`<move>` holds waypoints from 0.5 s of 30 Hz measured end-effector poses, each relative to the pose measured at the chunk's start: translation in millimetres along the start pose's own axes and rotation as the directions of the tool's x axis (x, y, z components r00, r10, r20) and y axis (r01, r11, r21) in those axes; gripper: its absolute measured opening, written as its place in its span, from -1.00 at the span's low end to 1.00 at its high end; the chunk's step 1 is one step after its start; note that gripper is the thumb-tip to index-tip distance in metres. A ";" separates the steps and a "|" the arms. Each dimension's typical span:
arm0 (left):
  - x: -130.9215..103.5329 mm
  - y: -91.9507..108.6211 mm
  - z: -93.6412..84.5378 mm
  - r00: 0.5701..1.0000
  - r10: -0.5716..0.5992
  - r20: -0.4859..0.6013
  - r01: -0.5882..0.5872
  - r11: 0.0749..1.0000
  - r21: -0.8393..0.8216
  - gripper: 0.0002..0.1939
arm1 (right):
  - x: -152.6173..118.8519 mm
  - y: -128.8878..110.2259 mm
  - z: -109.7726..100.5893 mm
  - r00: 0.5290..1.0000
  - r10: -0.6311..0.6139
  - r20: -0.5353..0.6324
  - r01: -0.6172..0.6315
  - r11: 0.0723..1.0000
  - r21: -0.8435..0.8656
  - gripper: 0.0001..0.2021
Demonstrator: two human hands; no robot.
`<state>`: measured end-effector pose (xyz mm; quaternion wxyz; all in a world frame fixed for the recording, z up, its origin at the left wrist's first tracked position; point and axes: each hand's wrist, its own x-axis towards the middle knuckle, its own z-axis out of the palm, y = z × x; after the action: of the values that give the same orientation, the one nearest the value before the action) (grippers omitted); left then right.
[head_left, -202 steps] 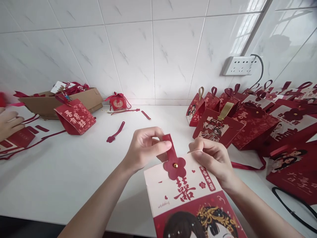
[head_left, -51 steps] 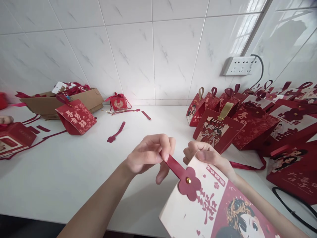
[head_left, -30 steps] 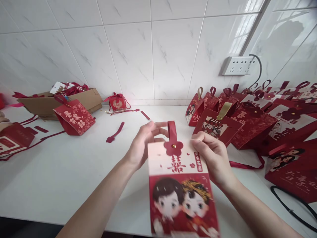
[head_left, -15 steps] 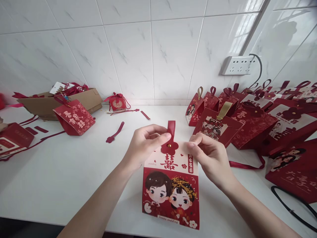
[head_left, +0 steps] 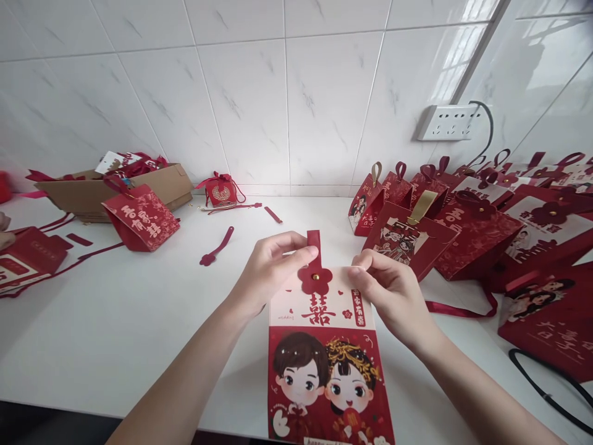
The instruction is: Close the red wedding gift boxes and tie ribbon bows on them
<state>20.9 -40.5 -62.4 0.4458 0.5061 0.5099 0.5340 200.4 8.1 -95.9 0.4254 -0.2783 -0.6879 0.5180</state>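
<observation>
A red and white gift box point(head_left: 324, 377) with two cartoon faces hangs in front of me, its lower part reaching past the table's front edge. At its top is a dark red flower strap point(head_left: 315, 280) with a gold stud and an upright loop. My left hand point(head_left: 282, 266) pinches the loop and the box's top left. On the top right corner, my right hand point(head_left: 382, 287) is closed with thumb and fingers.
Many finished red boxes point(head_left: 477, 235) crowd the right side, beside a black cable point(head_left: 546, 395). At the left stand a cardboard box point(head_left: 83, 198) and a red box point(head_left: 143, 219). Another person's hand point(head_left: 5, 232) touches a box at the far left. A loose strap point(head_left: 217, 247) lies mid-table.
The box has tilted its face more toward me, and its lower end has come nearer. The strap loop has turned slightly between my left fingers. Both hands keep their grip.
</observation>
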 end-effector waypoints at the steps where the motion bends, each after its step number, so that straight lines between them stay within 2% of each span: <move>1: 0.0 -0.6 0.3 1.000 -0.007 -0.007 0.007 1.000 -0.005 -0.77 | 0.0 -0.2 -0.1 1.000 0.003 -0.002 -0.003 1.000 0.001 -0.63; 5: 0.5 -1.8 0.6 0.999 -0.037 -0.039 0.036 0.999 -0.022 -0.75 | 0.7 -1.2 0.5 1.000 0.018 0.007 -0.019 0.999 0.036 -0.63; 8: 2.9 -2.8 -1.2 0.999 -0.035 -0.024 0.031 0.990 -0.137 -0.69 | 2.5 -1.8 -0.7 0.999 0.032 -0.013 -0.030 0.995 0.091 -0.67; 10: 5.7 -5.0 -3.3 0.999 -0.035 -0.016 0.031 0.976 -0.215 -0.61 | 5.3 -0.8 -3.6 0.994 0.037 -0.104 -0.024 0.993 0.117 -0.71; 12: 8.7 -8.7 -4.8 0.999 -0.044 -0.011 0.041 0.974 -0.224 -0.58 | 9.9 2.5 -7.8 0.971 0.056 -0.231 -0.016 0.985 0.173 -0.73; 14: 11.2 -13.2 -4.8 0.999 -0.050 0.019 0.053 0.975 -0.215 -0.58 | 16.4 7.8 -12.0 0.945 0.117 -0.306 -0.018 0.952 0.307 -0.74; 15: 12.1 -15.4 -4.1 0.998 -0.053 0.042 0.060 0.975 -0.213 -0.58 | 19.9 10.7 -13.9 0.938 0.159 -0.306 -0.025 0.917 0.399 -0.75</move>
<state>15.1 -27.6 -76.5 0.5218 0.4501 0.4555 0.5636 202.3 34.5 -98.8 0.5568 -0.3043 -0.4754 0.6095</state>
